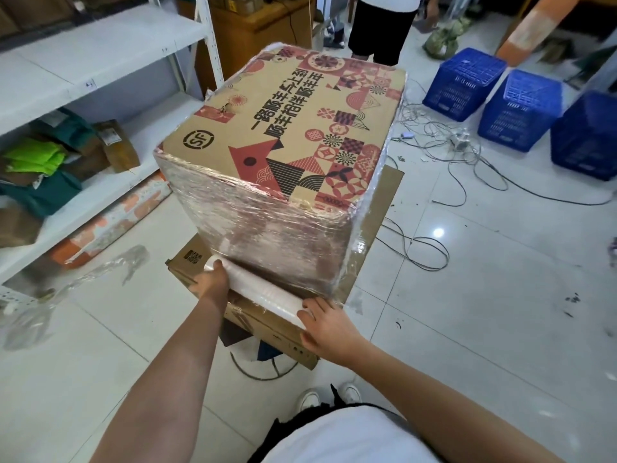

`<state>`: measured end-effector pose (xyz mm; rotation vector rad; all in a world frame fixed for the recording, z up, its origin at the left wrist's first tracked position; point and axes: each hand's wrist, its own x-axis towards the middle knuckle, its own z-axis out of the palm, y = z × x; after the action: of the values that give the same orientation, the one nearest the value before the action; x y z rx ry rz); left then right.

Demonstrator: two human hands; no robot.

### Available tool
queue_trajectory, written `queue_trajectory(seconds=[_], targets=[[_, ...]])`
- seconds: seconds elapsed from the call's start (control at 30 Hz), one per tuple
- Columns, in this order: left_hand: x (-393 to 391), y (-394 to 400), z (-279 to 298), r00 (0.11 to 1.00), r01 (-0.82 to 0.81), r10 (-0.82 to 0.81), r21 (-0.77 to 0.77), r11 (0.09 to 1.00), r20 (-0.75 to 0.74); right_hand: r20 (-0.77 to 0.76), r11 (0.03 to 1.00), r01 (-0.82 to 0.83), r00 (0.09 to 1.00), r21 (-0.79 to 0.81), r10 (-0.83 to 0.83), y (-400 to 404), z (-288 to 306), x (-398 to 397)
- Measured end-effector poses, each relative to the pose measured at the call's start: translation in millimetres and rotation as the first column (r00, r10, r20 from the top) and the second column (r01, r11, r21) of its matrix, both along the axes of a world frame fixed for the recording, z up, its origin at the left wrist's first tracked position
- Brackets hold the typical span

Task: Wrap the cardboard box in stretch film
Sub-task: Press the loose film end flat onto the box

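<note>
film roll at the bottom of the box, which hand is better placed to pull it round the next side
Right, probably. The right hand holds the film roll end by the cardboard box corner, next to the right side. The left hand grips the far end.

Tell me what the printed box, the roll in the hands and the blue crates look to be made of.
Printed box: brown cardboard, matte, with a dent near one edge.
Roll: thin clear plastic film, glossy; wrinkled shiny layers already cover the box's sides.
Blue crates: likely hard moulded plastic, with lattice walls and an even colour.
</note>
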<state>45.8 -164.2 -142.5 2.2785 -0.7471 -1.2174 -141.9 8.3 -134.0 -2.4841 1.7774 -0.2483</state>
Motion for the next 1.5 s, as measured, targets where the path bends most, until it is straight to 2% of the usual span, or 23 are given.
queue_trajectory(seconds=[0.1, 0.2, 0.27, 0.3, 0.33, 0.4, 0.47, 0.53, 0.57, 0.6, 0.63, 0.67, 0.7, 0.77, 0.8, 0.83, 0.87, 0.97, 1.17, 1.3, 1.43, 1.5], targets=[[-5.4, 11.7, 6.6, 0.993, 0.088, -0.084, -0.044, 0.995, 0.086, 0.022, 0.998, 0.003, 1.000, -0.056, -0.001, 12.5, -0.9, -16.9], [-14.2, 31.6, 20.1, 0.926, 0.193, -0.104, -0.218, 0.957, 0.363, 0.116, 0.981, 0.115, 0.988, -0.156, -0.098, 23.4, -0.1, -33.8], [-23.0, 47.1, 28.1, 0.894, 0.250, -0.071, -0.358, 0.900, 0.443, 0.193, 0.954, 0.220, 0.964, -0.204, -0.181, 28.8, 0.9, -43.2], [-28.9, 56.6, 29.6, 0.880, 0.332, -0.096, -0.457, 0.825, 0.466, 0.233, 0.942, 0.273, 0.946, -0.197, -0.226, 31.9, 1.9, -46.4], [-35.9, 68.2, 30.7, 0.846, 0.458, -0.156, -0.548, 0.700, 0.509, 0.272, 0.929, 0.329, 0.922, -0.171, -0.276, 35.0, 2.5, -49.1], [-51.8, 92.3, 30.8, 0.691, 0.721, -0.292, -0.598, 0.350, 0.662, 0.357, 0.890, 0.450, 0.846, -0.079, -0.396, 39.0, 4.0, -53.2], [-68.4, 113.4, 33.5, 0.402, 0.887, -0.392, -0.458, -0.057, 0.827, 0.449, 0.813, 0.581, 0.716, 0.043, -0.535, 40.8, 5.3, -57.0], [-82.0, 126.4, 38.9, 0.092, 0.881, -0.311, -0.223, -0.418, 0.946, 0.541, 0.747, 0.643, 0.572, 0.171, -0.616, 36.8, 9.5, -60.5], [-87.8, 130.6, 43.7, -0.015, 0.839, -0.232, -0.114, -0.532, 0.973, 0.579, 0.742, 0.635, 0.528, 0.217, -0.621, 33.1, 10.4, -62.6], [-94.7, 133.3, 48.9, -0.067, 0.799, -0.152, -0.038, -0.600, 0.986, 0.602, 0.759, 0.604, 0.519, 0.243, -0.607, 29.3, 10.6, -65.0], [-101.3, 134.5, 51.8, -0.080, 0.779, -0.058, 0.026, -0.626, 0.995, 0.608, 0.786, 0.562, 0.537, 0.258, -0.584, 24.4, 9.2, -68.2], [-109.9, 135.3, 57.1, -0.105, 0.787, 0.031, 0.102, -0.609, 0.994, 0.598, 0.810, 0.519, 0.568, 0.273, -0.565, 18.5, 9.2, -71.4], [-119.4, 135.6, 66.5, -0.185, 0.810, 0.102, 0.211, -0.547, 0.977, 0.584, 0.826, 0.479, 0.593, 0.297, -0.554, 12.8, 11.3, -74.1], [-136.2, 137.5, 90.7, -0.507, 0.764, 0.198, 0.543, -0.348, 0.839, 0.572, 0.830, 0.414, 0.602, 0.373, -0.557, 4.3, 19.4, -77.4], [-143.4, 139.1, 97.9, -0.684, 0.659, 0.199, 0.712, -0.242, 0.702, 0.578, 0.834, 0.396, 0.601, 0.384, -0.552, 1.3, 23.8, -78.1], [-150.3, 140.1, 104.9, -0.797, 0.551, 0.193, 0.820, -0.157, 0.573, 0.595, 0.840, 0.385, 0.592, 0.382, -0.543, -0.7, 27.8, -79.0], [-156.9, 139.9, 112.1, -0.839, 0.492, 0.199, 0.862, -0.121, 0.507, 0.613, 0.838, 0.379, 0.571, 0.393, -0.546, -1.7, 30.4, -80.7], [-170.6, 132.3, 114.2, -0.850, 0.457, 0.231, 0.881, -0.123, 0.474, 0.632, 0.809, 0.353, 0.506, 0.470, -0.587, -5.8, 29.7, -88.9], [-187.9, 118.4, 109.7, -0.858, 0.449, 0.185, 0.874, -0.186, 0.480, 0.580, 0.793, 0.286, 0.558, 0.537, -0.594, -13.2, 22.8, -98.4], [-188.2, 106.9, 108.8, -0.838, 0.494, 0.142, 0.843, -0.215, 0.527, 0.520, 0.801, 0.233, 0.655, 0.552, -0.549, -15.0, 15.7, -103.0], [-184.2, 102.9, 106.8, -0.814, 0.517, 0.161, 0.823, -0.236, 0.558, 0.490, 0.776, 0.283, 0.641, 0.564, -0.590, -19.3, 11.0, -102.7], [-183.9, 102.5, 107.3, -0.815, 0.498, 0.192, 0.830, -0.250, 0.547, 0.426, 0.765, 0.360, 0.667, 0.534, -0.611, -21.7, 10.9, -102.1]])
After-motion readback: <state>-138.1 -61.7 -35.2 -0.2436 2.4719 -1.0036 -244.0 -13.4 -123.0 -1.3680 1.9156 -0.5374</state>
